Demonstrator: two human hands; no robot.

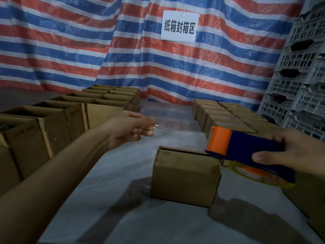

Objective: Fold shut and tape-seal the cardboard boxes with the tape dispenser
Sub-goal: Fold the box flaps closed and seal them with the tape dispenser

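Head view: left hand (133, 128) pinches the end of a clear tape strip (168, 128) stretched from the blue-and-orange tape dispenser (246, 147), which the right hand (295, 152) grips. A cardboard box (184, 175), flaps folded down, sits on the table (123, 199) between the hands.

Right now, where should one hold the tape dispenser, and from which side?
Hold the tape dispenser by its blue rear, from the right, where the right-hand grip sits: the orange cutter end points left and the roll hangs beneath.
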